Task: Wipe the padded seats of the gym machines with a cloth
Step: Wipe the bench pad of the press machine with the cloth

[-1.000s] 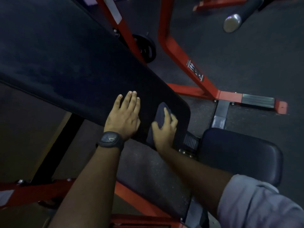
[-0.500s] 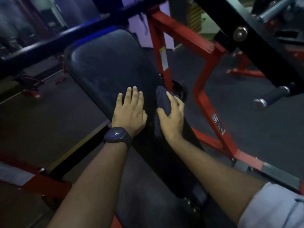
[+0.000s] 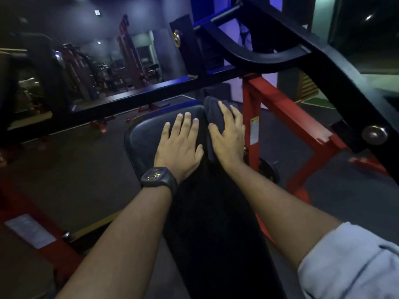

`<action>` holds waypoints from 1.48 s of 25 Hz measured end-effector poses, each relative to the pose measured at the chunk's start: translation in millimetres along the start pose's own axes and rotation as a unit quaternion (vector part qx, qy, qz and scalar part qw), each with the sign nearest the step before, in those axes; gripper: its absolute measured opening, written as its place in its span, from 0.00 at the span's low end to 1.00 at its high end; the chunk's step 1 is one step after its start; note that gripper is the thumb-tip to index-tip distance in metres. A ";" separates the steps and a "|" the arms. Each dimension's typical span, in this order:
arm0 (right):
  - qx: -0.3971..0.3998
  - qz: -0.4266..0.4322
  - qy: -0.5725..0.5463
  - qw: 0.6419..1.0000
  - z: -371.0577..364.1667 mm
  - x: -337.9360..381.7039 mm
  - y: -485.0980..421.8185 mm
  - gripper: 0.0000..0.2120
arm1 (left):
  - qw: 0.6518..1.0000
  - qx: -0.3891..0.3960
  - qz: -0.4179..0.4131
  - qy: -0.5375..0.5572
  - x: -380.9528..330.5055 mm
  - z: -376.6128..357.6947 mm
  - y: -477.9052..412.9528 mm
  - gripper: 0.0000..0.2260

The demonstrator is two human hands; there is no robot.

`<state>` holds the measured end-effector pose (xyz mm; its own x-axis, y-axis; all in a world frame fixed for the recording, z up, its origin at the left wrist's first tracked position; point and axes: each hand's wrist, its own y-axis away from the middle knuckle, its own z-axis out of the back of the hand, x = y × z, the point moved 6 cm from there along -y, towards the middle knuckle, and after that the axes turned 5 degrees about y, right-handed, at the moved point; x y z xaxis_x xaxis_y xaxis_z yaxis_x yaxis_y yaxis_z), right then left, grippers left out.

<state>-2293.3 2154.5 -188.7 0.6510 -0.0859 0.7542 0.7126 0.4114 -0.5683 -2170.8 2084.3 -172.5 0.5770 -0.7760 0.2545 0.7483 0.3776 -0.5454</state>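
Upper left of frame: dim gym room, rows of red-and-black machines (image 3: pixel 79 67) in low light, blue-violet glow on the far wall. Below that, dark speckled rubber floor (image 3: pixel 71 165). Lower left corner, a red frame rail (image 3: pixel 13 203) w/ a white label (image 3: pixel 30 230) stuck on it. A black crossbar (image 3: pixel 133 91) cuts across the upper centre, just above the pad's far end.

Centre now: the black seat pad (image 3: pixel 140 134) runs from bottom centre up to a rounded top, surface matte w/ a faint sheen at the far end. Left hand (image 3: pixel 179 145) lies flat on it near that top, fingers straight, nothing held; black watch (image 3: pixel 158 176) on the wrist.

Just beside it, right hand (image 3: pixel 228 141) is palm-down on the dark cloth (image 3: pixel 212 111), fingers spread and near straight, thumb out to the left, pressing rather than wrapping. Cloth sits folded on the pad's upper right corner, its far end poking past the fingertips.

Right of centre: red upright (image 3: pixel 250 98) w/ a sticker (image 3: pixel 254 130), a weight plate (image 3: pixel 268 172) low behind the forearm. A heavy black arm (image 3: pixel 336 67) sweeps to the right edge, round bolt (image 3: pixel 374 134) on it. Lower right, a pale rolled sleeve (image 3: pixel 349 262).
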 end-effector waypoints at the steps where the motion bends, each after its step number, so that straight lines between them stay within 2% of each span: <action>1: 0.016 0.001 0.007 1.000 -6.1 1.3 -15.6 0.27 | 1.000 -0.004 0.001 0.016 -1.6 -3.3 -7.1 0.31; 3: 0.046 0.006 0.020 0.999 -17.5 0.5 -38.4 0.27 | 0.999 -0.015 0.015 0.036 -5.5 -13.2 -15.0 0.31; 5: 0.050 0.006 0.019 0.999 -22.6 -13.1 -40.6 0.27 | 0.999 -0.027 0.020 0.010 -11.3 -26.0 -15.2 0.32; 10: 0.049 -0.104 -0.018 0.993 -20.2 -57.1 -24.6 0.26 | 0.993 -0.019 -0.069 -0.098 -30.7 -48.4 -17.8 0.34; 14: 0.060 -0.040 -0.029 0.997 -21.9 -36.0 -55.0 0.25 | 0.991 -0.020 -0.069 -0.113 -32.1 -50.9 -19.0 0.36; 15: 0.065 -0.048 -0.032 0.996 -23.3 -45.5 -50.5 0.25 | 0.991 -0.024 -0.071 -0.114 -31.7 -51.9 -17.4 0.36; 18: 0.056 -0.141 -0.038 0.988 -17.7 -84.6 -6.0 0.25 | 0.988 -0.024 -0.079 -0.128 -33.4 -53.0 -18.9 0.35; 19: 0.044 -0.145 -0.031 0.988 -16.6 -86.0 7.1 0.25 | 0.987 -0.022 -0.088 -0.135 -33.2 -53.7 -19.1 0.35; 21: 0.028 -0.117 -0.028 0.992 -17.4 -73.0 -4.8 0.25 | 0.985 -0.026 -0.099 -0.140 -36.2 -54.6 -18.5 0.33; 24: 0.052 -0.020 -0.034 0.998 -20.5 -38.9 -46.2 0.25 | 0.985 -0.029 -0.111 -0.130 -39.3 -55.4 -16.7 0.32; 25: 0.049 -0.012 -0.042 0.998 -23.4 -38.4 -44.0 0.26 | 0.984 -0.035 -0.112 -0.133 -38.4 -55.3 -16.0 0.32; 29: 0.023 -0.107 -0.031 0.993 -13.9 -90.8 22.7 0.26 | 0.985 -0.043 -0.113 -0.123 -39.1 -55.1 -17.0 0.33; 31: 0.031 -0.140 -0.028 0.989 -18.6 -96.3 14.0 0.25 | 0.985 -0.044 -0.106 -0.130 -37.7 -53.9 -17.1 0.33; 35: 0.051 -0.063 -0.031 0.996 -20.0 -69.4 -11.6 0.25 | 0.984 -0.047 -0.112 -0.134 -40.3 -54.7 -13.4 0.32; 37: 0.051 -0.109 -0.013 0.993 -12.5 -101.1 24.9 0.25 | 0.984 -0.051 -0.115 -0.130 -39.4 -56.1 -12.3 0.32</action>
<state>-2338.0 2162.1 -283.2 0.4770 -0.1605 0.8641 0.8044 0.4758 -0.3557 -2221.1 2081.9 -220.6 0.4696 -0.6754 0.5686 0.8400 0.1435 -0.5233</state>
